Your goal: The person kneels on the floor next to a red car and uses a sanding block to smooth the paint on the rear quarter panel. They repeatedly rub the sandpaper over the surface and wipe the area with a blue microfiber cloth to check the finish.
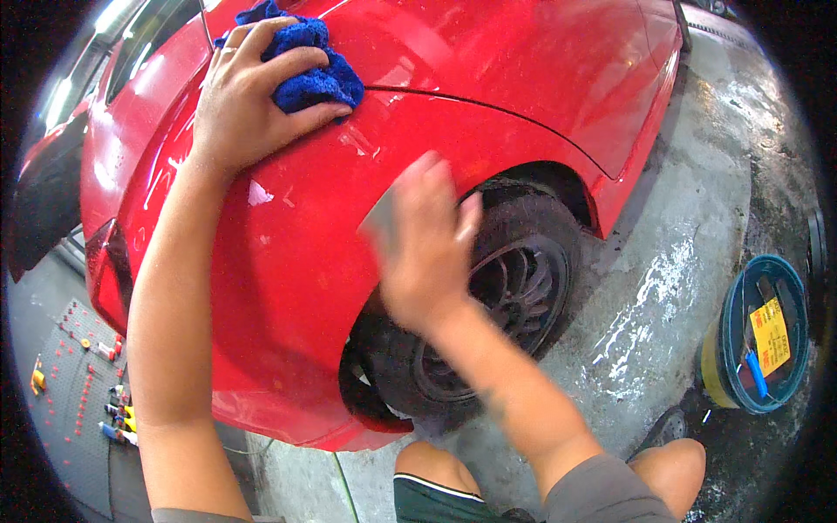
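My left hand grips a bunched blue cloth against the top of the red car fender, thumb and fingers spread around it. Above the wheel arch, my right hand is smeared by motion, fingers stretched forward over the bodywork. A flat grey piece shows beside its palm, between hand and fender; its exact kind is too blurred to tell. Small pale patches mark the paint near the left forearm. Just under the right hand sits the black wheel in its arch.
A dark bucket stands on the wet concrete floor at right, holding a yellow packet and a blue-handled tool. My bent knees are near the lower edge. At lower left is a grey perforated panel with several bottles.
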The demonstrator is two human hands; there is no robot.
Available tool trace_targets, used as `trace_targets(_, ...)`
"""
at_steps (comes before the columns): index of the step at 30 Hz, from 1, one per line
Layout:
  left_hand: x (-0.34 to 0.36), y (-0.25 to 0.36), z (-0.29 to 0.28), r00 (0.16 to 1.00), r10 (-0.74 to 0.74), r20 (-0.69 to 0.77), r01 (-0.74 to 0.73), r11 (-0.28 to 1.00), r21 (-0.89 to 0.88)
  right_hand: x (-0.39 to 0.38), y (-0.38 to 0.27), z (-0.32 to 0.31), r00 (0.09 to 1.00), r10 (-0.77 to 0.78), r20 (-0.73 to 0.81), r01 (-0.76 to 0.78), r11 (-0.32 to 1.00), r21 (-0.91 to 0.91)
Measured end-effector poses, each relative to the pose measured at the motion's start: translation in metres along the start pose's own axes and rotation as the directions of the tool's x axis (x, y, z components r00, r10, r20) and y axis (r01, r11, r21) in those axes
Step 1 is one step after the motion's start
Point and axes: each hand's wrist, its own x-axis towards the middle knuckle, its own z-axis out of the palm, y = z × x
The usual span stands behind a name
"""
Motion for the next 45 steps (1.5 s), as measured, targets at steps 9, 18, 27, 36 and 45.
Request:
trace_targets(9,0.005,0.000,0.001,1.000,0.008,0.006,-0.008,0.999,-0.042,0.039,0.054,-0.005,0.996,0.010,-0.087,-0.023,0.989,-0.147)
trace_targets(18,0.007,0.001,0.005,1.000,0.017,0.006,-0.017,0.999,-0.035,-0.027,-0.009,0.000,0.904,-0.376,0.205,0.385,0.923,-0.008)
trace_targets(27,0.005,0.005,0.004,1.000,-0.020,0.017,0.020,1.000,-0.009,0.061,0.081,-0.031,0.983,-0.009,-0.184,-0.005,0.997,-0.077)
trace_targets(36,0.007,0.007,0.007,1.000,-0.010,0.006,0.010,0.999,-0.031,-0.076,-0.050,0.018,0.863,-0.484,0.143,0.471,0.874,0.116)
trace_targets(45,0.005,-0.001,-0.002,1.000,-0.011,0.012,0.011,1.000,-0.025,0.032,0.025,-0.004,0.998,-0.019,-0.054,0.016,0.998,-0.061)
